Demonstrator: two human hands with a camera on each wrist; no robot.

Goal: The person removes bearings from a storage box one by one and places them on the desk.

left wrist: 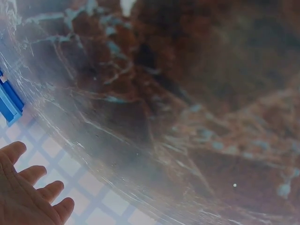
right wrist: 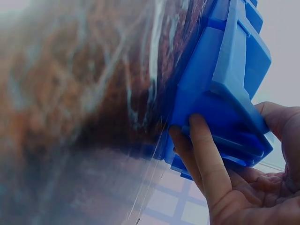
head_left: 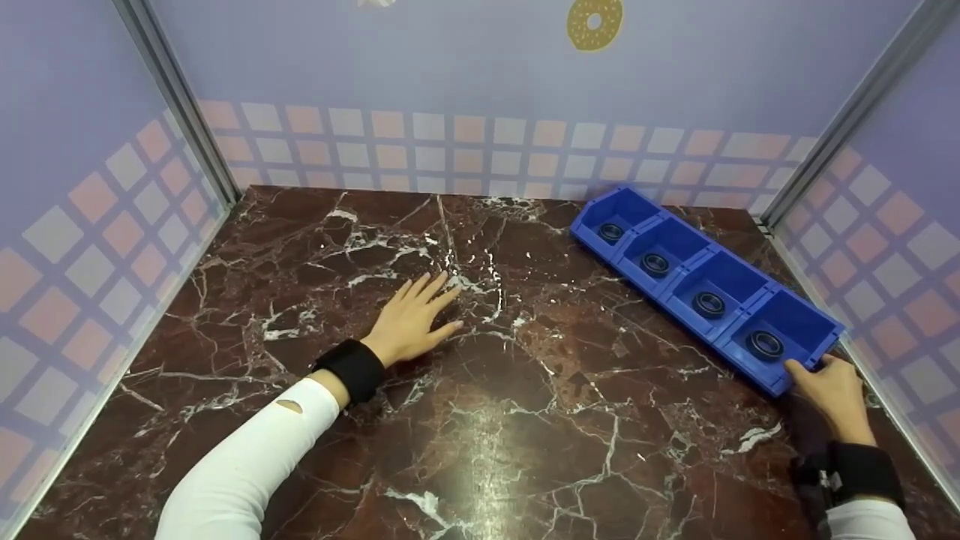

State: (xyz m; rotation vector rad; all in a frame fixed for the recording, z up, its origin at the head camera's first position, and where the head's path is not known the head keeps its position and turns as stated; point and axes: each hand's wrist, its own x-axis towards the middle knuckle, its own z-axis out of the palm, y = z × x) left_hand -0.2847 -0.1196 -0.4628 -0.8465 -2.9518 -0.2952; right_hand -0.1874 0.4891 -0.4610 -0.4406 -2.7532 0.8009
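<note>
A long blue bin (head_left: 675, 330) with several compartments in a row stands at an angle on the right part of the table. Each compartment holds one dark ring that looks like a bearing (head_left: 766, 344). At the near end of the bin, my right hand (head_left: 832, 394) grips the end wall; in the right wrist view the thumb lies over the rim and fingers (right wrist: 206, 150) press against the outer side. My left hand (head_left: 412, 319) is spread over the middle of the table, holding nothing, its fingers straight. Whether its palm touches the surface, I cannot tell.
The tabletop (head_left: 480, 420) is dark red-brown marble with white veins. Purple walls with pink and white tiles (head_left: 390, 142) enclose it at the back and both sides. The bin's far end is near the back wall, its near end close to the right wall (head_left: 892, 247).
</note>
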